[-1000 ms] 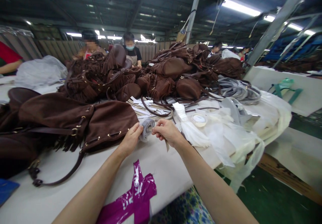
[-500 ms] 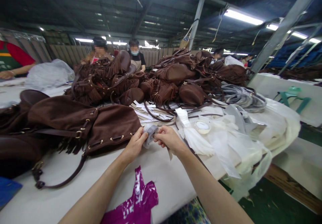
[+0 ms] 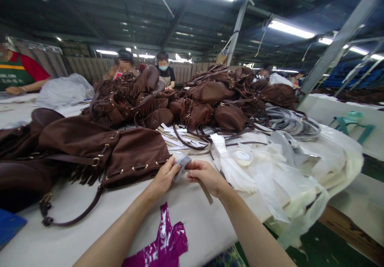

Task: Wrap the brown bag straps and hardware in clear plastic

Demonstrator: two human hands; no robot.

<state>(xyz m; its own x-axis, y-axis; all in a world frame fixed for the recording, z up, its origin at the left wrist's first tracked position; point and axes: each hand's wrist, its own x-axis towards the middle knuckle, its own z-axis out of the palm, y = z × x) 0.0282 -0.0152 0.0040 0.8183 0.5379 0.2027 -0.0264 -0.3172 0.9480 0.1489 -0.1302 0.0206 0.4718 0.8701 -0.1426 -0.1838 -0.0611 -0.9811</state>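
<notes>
At the near side of the white table (image 3: 207,227), in front of the person's body, a small grey roll (image 3: 181,164) sits between the two hands, raised a little above the tabletop. It lies at the fingertips of the left hand (image 3: 163,176), which grips it from the left side with thumb and fingers pressed close. The right hand (image 3: 207,176) is on the roll's other side, its fingers curled in and almost closed, the tips meeting the roll's right edge. Pinched in that hand is a narrow tan strip (image 3: 206,192), whose loose end hangs down below the palm toward the table.

Just behind and left of the left hand lies a brown bag (image 3: 138,151) with metal rings along its edge. Its strap (image 3: 79,220) loops out over the table farther left. Nearer the body, between the forearms, is a crumpled purple wrapper (image 3: 165,243) with white lettering. Beyond the roll are scattered paper strips (image 3: 177,139), and behind them rises a heap of brown bags (image 3: 207,95). Right of the right hand, a roll of white tape (image 3: 243,156) rests among white plastic sheets (image 3: 265,175). Across the heap stands a masked co-worker (image 3: 166,75).
</notes>
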